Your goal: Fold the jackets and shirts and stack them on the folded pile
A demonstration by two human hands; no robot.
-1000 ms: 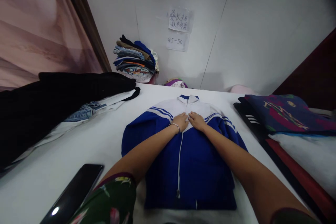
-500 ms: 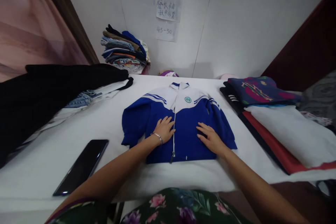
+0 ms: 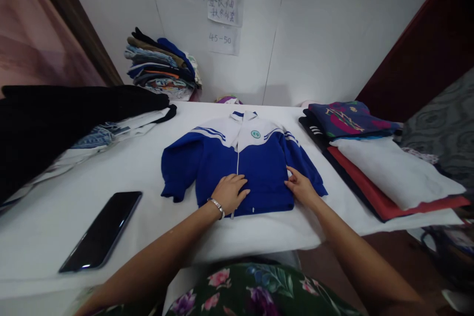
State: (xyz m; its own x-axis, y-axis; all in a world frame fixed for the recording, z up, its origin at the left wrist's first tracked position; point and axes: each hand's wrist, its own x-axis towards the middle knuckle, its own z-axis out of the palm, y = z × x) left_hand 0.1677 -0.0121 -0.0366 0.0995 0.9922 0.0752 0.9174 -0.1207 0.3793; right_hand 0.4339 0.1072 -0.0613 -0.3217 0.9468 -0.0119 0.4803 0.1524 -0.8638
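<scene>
A blue and white zip-up jacket lies front up on the white-covered table, sleeves spread to both sides and collar toward the wall. My left hand rests flat on its lower front, over the zipper, fingers extended. At the right side edge of the jacket's body, beside the sleeve, is my right hand. Its thumb and forefinger are apart and touch that edge; the other fingers are partly hidden. A round green badge marks the white chest panel.
To the left lie a black phone and a heap of dark clothes. Folded clothes are piled on the right. Another stack of folded garments stands by the wall, near paper signs.
My right hand has shifted from the jacket's front to its right side edge. My left hand has slid lower along the zipper. The whole view has moved slightly.
</scene>
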